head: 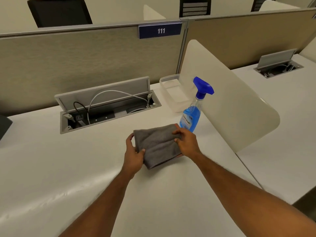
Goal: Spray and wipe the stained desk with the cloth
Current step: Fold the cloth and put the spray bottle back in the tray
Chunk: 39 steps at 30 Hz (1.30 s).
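A folded grey cloth (156,144) is held between both hands just above the white desk (85,168). My left hand (134,153) grips its left edge, thumb on top. My right hand (186,142) pinches its right side, fingers curled over the fold. Right behind the cloth stands a clear spray bottle (193,115) with blue liquid and a blue trigger head, upright and untouched, close to my right hand. A faint smeared sheen shows on the desk at the lower left.
An open cable hatch (106,106) with wires is sunk into the desk behind the cloth. A clear plastic tub (174,93) sits at the back right. A white rounded divider (227,100) bounds the desk on the right; a grey partition marked 111 closes the back.
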Available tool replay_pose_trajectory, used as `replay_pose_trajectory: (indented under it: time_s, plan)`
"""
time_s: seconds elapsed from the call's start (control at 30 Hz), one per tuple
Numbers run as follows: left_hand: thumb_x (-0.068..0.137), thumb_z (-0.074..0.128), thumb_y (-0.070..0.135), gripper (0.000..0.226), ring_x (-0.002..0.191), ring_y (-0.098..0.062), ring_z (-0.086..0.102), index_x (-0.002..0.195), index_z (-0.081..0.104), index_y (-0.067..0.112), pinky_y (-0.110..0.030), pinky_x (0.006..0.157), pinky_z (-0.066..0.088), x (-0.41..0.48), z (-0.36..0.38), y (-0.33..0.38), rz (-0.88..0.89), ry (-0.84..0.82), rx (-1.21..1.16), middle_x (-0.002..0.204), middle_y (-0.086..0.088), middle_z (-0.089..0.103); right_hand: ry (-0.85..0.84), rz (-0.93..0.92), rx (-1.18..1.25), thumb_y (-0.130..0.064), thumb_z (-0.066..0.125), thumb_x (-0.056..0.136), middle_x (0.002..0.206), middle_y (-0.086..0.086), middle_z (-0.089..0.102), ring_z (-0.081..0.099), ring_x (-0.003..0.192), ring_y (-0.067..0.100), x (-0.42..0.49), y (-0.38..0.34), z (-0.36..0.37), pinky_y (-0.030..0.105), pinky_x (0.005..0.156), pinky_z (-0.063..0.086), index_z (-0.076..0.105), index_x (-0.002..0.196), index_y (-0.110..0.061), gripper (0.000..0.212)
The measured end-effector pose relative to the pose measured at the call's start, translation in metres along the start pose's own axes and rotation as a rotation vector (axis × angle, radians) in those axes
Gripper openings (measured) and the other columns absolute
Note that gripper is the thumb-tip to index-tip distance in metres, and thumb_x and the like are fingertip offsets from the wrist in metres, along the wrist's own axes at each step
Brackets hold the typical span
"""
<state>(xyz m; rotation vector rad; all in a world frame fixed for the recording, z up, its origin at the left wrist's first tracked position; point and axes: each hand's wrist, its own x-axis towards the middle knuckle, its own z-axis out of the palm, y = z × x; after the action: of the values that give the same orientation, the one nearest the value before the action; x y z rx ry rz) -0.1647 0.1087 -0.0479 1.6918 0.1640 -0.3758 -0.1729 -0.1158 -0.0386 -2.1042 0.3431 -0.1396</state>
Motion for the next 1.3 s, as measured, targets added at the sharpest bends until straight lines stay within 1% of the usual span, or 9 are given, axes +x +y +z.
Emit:
replay_pose_trajectory:
  time_s: [0.13,0.3,0.4,0.53,0.67,0.8,0.97,1.1,1.3]
  plan:
    - [0.092,0.062,0.007,0.078,0.114,-0.019,0.056,0.150,0.021,0.038,-0.045,0.101,0.050,0.023,0.008,-0.001,0.122,0.056,0.238,0.132,-0.001,0.051,-0.013,-0.023,-0.166,-0.002,0.061,0.092,0.120,0.007,0.061,0.052,0.121,0.019,0.027,0.007,0.015,0.029,0.106,0.043,0.064,0.116,-0.011,0.025]
    - [0.089,0.067,0.016,0.051,0.124,-0.026,0.049,0.138,0.052,0.017,-0.031,0.106,0.040,0.039,0.011,-0.011,0.180,0.073,0.597,0.137,-0.008,0.044,-0.092,-0.037,-0.276,-0.005,0.055,0.097,0.136,0.008,0.050,0.034,0.141,0.024,0.034,0.018,0.022,0.043,0.114,0.041,0.049,0.142,-0.014,0.046]
    - [0.087,0.069,0.024,0.052,0.131,-0.026,0.041,0.136,0.054,0.018,-0.039,0.107,0.042,0.038,0.010,-0.013,0.168,0.107,0.717,0.146,-0.006,0.035,-0.076,-0.109,-0.392,-0.012,0.054,0.099,0.144,0.007,0.047,0.032,0.143,0.025,0.027,0.023,0.017,0.044,0.109,0.047,0.045,0.146,-0.016,0.047]
    - [0.086,0.067,0.038,0.050,0.132,-0.026,0.038,0.132,0.057,0.022,-0.044,0.105,0.045,0.030,0.011,-0.013,0.186,0.152,0.910,0.149,-0.005,0.034,0.206,-0.283,-0.399,-0.021,0.069,0.091,0.104,0.009,0.069,0.066,0.101,0.021,0.010,0.029,-0.001,0.039,0.077,0.062,0.068,0.109,-0.008,0.023]
    - [0.090,0.060,0.043,0.047,0.134,-0.023,0.039,0.133,0.058,0.023,-0.043,0.112,0.036,0.030,0.017,-0.010,0.286,0.113,1.036,0.148,-0.003,0.043,0.398,-0.151,-0.206,-0.028,0.075,0.086,0.072,-0.001,0.063,0.060,0.063,0.008,0.004,0.034,-0.025,0.029,0.054,0.056,0.057,0.085,-0.016,0.022]
    - [0.092,0.056,0.047,0.048,0.133,-0.022,0.041,0.133,0.056,0.023,-0.043,0.113,0.033,0.040,0.033,0.000,0.335,0.057,1.041,0.145,-0.001,0.048,0.505,-0.067,-0.077,-0.031,0.080,0.081,0.089,-0.003,0.057,0.056,0.076,0.010,0.021,0.032,-0.044,0.029,0.062,0.055,0.052,0.101,-0.016,0.037]
    - [0.093,0.057,0.040,0.030,0.101,-0.016,0.062,0.116,0.067,0.024,-0.032,0.092,0.049,0.053,0.057,0.023,0.383,0.059,0.929,0.116,0.002,0.069,0.344,-0.047,-0.016,-0.042,0.080,0.076,0.125,0.001,0.058,0.057,0.108,0.012,0.054,0.012,-0.059,0.027,0.083,0.053,0.047,0.133,-0.011,0.072]
    - [0.095,0.054,0.038,0.022,0.087,-0.012,0.063,0.106,0.069,0.026,-0.030,0.081,0.055,0.061,0.069,0.037,0.370,0.054,0.888,0.100,0.005,0.072,0.325,-0.075,0.092,-0.038,0.083,0.074,0.117,0.003,0.062,0.061,0.103,0.015,0.066,-0.004,-0.059,0.029,0.086,0.054,0.049,0.128,-0.009,0.071]
    - [0.094,0.056,0.040,0.022,0.085,-0.009,0.062,0.107,0.068,0.026,-0.027,0.081,0.054,0.070,0.075,0.035,0.397,0.094,0.851,0.100,0.006,0.071,0.404,-0.080,0.138,-0.026,0.080,0.080,0.096,-0.003,0.063,0.066,0.086,0.019,0.076,-0.007,-0.052,0.035,0.084,0.059,0.056,0.110,-0.011,0.041]
